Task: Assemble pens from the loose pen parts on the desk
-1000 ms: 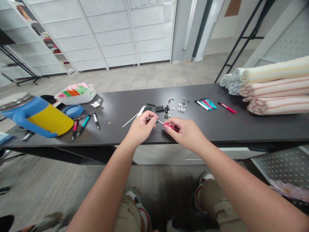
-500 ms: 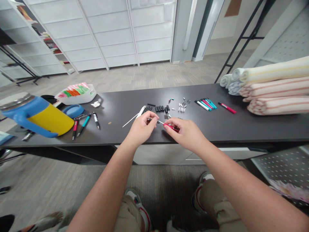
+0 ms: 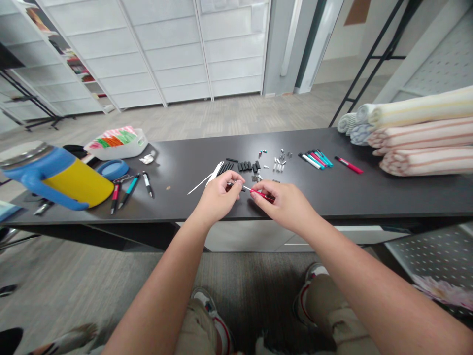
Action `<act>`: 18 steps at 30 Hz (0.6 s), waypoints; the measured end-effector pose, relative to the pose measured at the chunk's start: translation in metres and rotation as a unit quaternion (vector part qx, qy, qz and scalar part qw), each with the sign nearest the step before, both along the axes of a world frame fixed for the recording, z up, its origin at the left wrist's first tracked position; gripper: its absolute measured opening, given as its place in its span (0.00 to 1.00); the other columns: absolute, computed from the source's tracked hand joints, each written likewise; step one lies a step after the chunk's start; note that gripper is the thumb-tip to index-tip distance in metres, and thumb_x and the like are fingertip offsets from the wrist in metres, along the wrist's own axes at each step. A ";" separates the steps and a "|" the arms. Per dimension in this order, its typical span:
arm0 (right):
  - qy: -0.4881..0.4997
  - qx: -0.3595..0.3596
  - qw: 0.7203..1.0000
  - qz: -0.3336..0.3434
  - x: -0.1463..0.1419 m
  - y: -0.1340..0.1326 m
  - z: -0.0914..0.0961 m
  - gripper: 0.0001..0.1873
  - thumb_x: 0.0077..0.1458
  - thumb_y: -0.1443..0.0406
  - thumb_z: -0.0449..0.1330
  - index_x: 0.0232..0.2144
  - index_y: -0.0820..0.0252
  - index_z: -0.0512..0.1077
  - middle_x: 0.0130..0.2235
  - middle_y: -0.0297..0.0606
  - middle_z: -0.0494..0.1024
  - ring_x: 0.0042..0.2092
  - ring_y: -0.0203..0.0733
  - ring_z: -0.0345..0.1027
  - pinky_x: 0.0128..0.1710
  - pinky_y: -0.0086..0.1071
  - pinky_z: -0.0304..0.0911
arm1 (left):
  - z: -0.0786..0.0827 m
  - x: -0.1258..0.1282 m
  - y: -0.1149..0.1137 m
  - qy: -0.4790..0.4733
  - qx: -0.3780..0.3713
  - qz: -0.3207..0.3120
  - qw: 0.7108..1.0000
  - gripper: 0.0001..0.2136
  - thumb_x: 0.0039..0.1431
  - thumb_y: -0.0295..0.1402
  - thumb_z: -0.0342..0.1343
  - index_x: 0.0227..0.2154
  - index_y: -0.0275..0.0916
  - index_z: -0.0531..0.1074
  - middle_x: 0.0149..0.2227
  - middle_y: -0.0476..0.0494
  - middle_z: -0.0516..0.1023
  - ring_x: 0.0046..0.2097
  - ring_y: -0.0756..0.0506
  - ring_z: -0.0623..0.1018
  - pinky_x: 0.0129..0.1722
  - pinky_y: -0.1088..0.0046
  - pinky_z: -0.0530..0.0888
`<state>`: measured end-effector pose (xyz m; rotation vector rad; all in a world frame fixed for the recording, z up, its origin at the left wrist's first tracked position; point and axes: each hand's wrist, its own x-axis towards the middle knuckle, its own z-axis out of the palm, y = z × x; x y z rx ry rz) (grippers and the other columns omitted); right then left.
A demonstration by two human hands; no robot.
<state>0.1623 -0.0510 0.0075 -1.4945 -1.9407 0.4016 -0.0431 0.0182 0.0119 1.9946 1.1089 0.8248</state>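
Observation:
My left hand [image 3: 220, 196] is closed in a pinch on a small dark pen part, mostly hidden by the fingers. My right hand [image 3: 287, 201] grips a red pen barrel [image 3: 264, 195] near the table's front edge. A thin white refill [image 3: 247, 188] bridges the short gap between the two hands, its right end at the barrel. Just beyond the fingers lie several black rubber grips [image 3: 244, 166], black sticks [image 3: 225, 168] and white refills [image 3: 213, 172]. Small silver and white pen tips [image 3: 279, 166] are scattered to their right.
Several pens [image 3: 316, 159] lie together at right, with a red pen [image 3: 348, 164] by rolled towels [image 3: 424, 135]. At left stand a blue and yellow mug [image 3: 70, 180] and a white basket [image 3: 121, 152] of colourful packets. More pens [image 3: 129, 191] lie beside the mug.
My left thumb and fingertips have shifted very slightly to the right along the dark part. The right hand keeps its hold on the red barrel almost unmoved.

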 end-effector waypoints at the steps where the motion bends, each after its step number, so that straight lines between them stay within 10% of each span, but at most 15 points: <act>1: 0.001 0.000 1.000 0.001 0.000 0.000 0.000 0.09 0.68 0.59 0.60 0.42 0.53 0.80 0.32 0.31 0.81 0.30 0.39 0.70 0.31 0.31 0.55 | 0.000 0.000 0.000 0.002 0.001 -0.001 1.000 0.09 0.70 0.40 0.53 0.42 0.44 0.76 0.27 0.52 0.78 0.32 0.48 0.77 0.36 0.71 0.70; 18: 0.006 -0.004 1.000 0.003 -0.001 0.000 0.001 0.10 0.68 0.59 0.60 0.42 0.53 0.80 0.31 0.31 0.81 0.30 0.38 0.69 0.31 0.32 0.55 | 0.001 -0.001 0.000 0.010 0.009 -0.001 1.000 0.09 0.70 0.39 0.53 0.42 0.43 0.76 0.28 0.52 0.78 0.32 0.48 0.77 0.37 0.71 0.69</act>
